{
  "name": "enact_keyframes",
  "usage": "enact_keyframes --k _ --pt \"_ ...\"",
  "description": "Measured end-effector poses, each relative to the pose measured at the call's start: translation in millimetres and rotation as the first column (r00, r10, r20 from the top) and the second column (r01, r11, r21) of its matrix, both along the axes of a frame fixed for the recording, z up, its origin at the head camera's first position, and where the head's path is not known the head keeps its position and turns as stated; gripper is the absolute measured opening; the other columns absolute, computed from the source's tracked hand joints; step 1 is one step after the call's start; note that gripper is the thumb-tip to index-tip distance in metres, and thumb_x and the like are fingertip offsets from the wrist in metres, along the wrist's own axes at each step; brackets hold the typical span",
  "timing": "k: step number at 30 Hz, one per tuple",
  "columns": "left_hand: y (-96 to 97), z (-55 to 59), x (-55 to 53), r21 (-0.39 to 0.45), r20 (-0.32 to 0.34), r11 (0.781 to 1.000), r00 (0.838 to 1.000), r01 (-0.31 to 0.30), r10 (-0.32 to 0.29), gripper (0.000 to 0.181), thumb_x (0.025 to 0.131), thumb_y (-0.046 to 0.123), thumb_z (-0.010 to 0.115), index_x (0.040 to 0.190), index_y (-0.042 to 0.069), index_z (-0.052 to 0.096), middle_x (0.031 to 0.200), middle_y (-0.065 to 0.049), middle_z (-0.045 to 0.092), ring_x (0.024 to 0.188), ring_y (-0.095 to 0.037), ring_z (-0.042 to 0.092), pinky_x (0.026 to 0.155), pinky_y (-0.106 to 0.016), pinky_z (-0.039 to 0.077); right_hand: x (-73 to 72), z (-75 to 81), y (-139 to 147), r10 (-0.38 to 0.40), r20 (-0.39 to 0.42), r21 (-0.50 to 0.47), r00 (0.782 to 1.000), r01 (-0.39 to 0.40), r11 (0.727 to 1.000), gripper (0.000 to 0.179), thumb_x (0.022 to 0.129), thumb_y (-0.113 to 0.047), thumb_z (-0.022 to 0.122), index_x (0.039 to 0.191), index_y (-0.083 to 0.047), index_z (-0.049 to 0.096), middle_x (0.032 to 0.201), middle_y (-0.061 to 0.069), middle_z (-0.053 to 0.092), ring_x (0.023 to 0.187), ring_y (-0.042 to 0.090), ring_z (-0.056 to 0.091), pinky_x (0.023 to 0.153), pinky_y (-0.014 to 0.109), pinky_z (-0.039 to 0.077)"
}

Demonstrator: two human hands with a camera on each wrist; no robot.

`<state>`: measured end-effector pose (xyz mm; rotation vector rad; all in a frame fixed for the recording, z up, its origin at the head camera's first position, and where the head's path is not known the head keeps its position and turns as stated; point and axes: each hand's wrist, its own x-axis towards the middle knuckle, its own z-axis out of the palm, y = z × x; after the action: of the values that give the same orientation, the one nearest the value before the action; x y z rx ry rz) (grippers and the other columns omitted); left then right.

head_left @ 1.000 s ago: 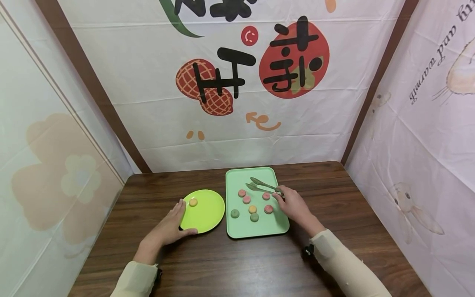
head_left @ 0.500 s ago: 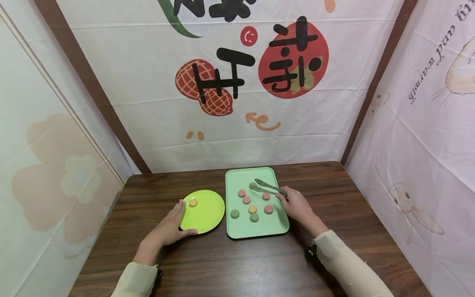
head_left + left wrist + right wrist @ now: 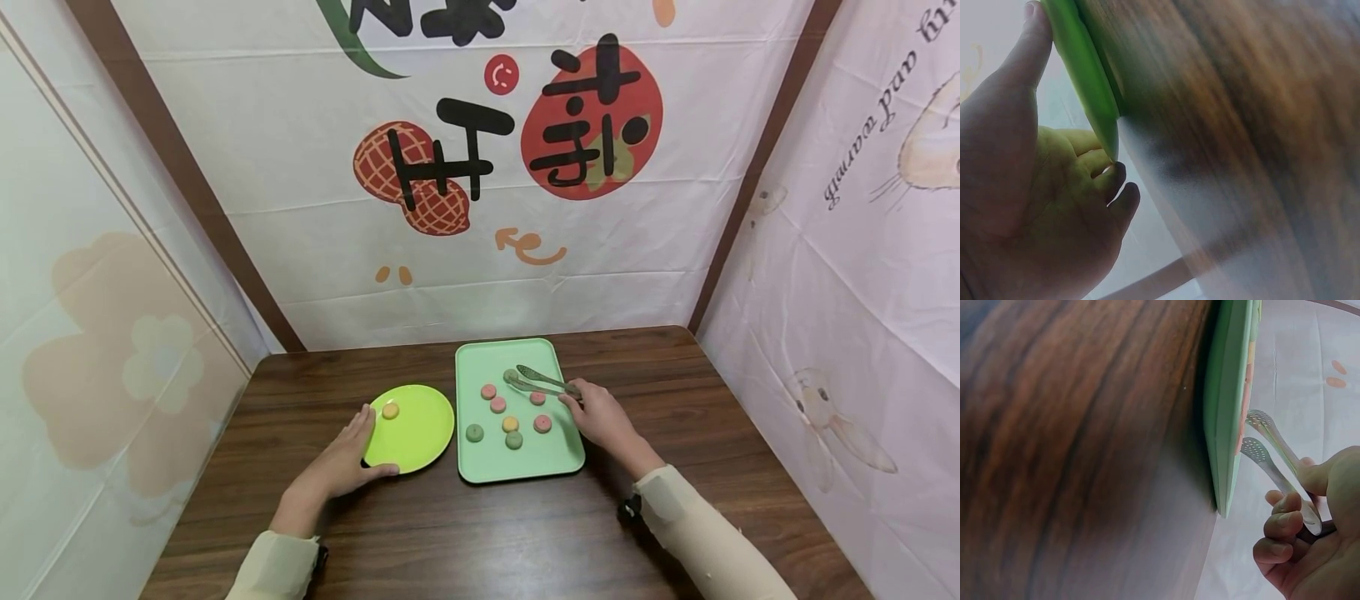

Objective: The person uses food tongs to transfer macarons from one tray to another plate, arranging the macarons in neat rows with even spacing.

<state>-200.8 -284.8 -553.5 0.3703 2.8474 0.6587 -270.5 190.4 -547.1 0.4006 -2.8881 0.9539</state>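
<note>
My right hand (image 3: 602, 417) holds metal tongs (image 3: 542, 387) over the right side of a mint-green tray (image 3: 525, 468). The tong arms stand apart, with perforated tips. Beside the lower tip lies a green macaron (image 3: 510, 375); whether it sits between the arms I cannot tell. Pink macarons (image 3: 542, 424), a yellow macaron (image 3: 510, 424) and more green macarons (image 3: 475, 432) are spread on the tray. My left hand (image 3: 341, 457) rests against the left rim of a lime-green plate (image 3: 416, 433), thumb and fingers spread along it. One yellow macaron (image 3: 391, 411) lies on the plate.
Plate and tray stand side by side, nearly touching, on a dark wooden table (image 3: 450, 533). Behind the table hangs a white printed cloth (image 3: 480, 308), with more cloth along the left and right sides.
My right hand has shifted slightly to the right with the tongs, whose tips have also moved right. The green macaron at the tips shows more. My left hand and the plate stay put.
</note>
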Motion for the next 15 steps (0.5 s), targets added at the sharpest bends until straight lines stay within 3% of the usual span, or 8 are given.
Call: enact_keyframes --k 15 --pt "0.1 -0.6 -0.1 -0.001 -0.001 1.0 1.0 -0.004 0.004 0.128 0.09 0.071 0.075 0.167 -0.011 0.012 0.176 -0.031 0.006 0.161 -0.051 0.013 0.128 -0.067 0.022 -3.3 -0.1 -2.7 0.002 0.036 -0.012 0.999 -0.001 1.0 0.044 0.111 -0.029 0.064 0.14 0.004 0.064 0.125 0.02 0.075 0.105 0.033 0.075 0.083 0.049 0.063"
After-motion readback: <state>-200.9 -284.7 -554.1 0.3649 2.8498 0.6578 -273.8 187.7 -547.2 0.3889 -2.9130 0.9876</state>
